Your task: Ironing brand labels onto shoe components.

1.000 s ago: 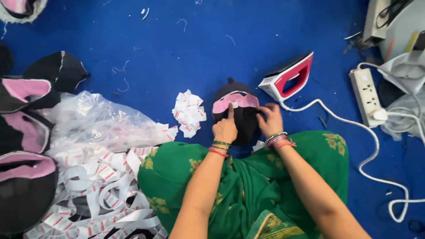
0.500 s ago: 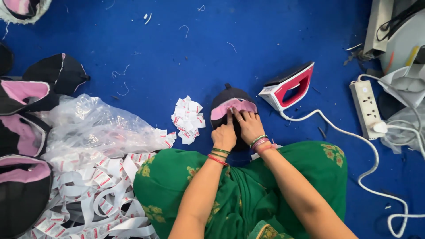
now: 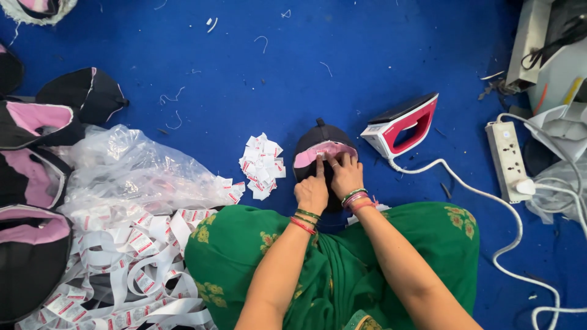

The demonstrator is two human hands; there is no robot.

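A black cap [image 3: 320,135] with a pink inner band lies upside down on the blue floor in front of my green-clad lap. My left hand [image 3: 312,192] rests on the cap, its index finger stretched out and pressing a small white label [image 3: 320,154] onto the pink band. Right beside it, my right hand [image 3: 347,175] lies on the cap with its fingertips on the band next to the label. Both wrists carry bangles.
A red and white iron [image 3: 404,121] stands just right of the cap; its cord runs to a white power strip [image 3: 507,160]. A loose label pile [image 3: 262,166] lies left of the cap. Farther left are a clear plastic bag [image 3: 131,174], label ribbon [image 3: 137,263] and stacked caps [image 3: 33,177].
My right hand has slid left from the cap's right side onto the pink band, next to my left hand. The left index finger stays on the label.
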